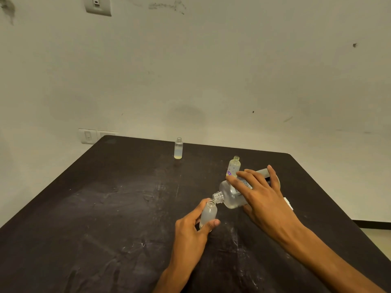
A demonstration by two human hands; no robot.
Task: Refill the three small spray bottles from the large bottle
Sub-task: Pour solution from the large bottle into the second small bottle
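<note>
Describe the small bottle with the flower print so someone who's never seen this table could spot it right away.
On the dark table, look just beyond the right hand tilting the large bottle. The flower-print bottle stands upright there, uncapped. Unlike the plain clear bottle at the far edge and the frosted bottle in the left hand, it carries a purple flower.

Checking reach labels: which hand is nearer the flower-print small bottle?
Right. The right hand, gripping the large bottle, has fingertips just in front of the flower-print bottle. The left hand holds another small bottle nearer the person.
</note>
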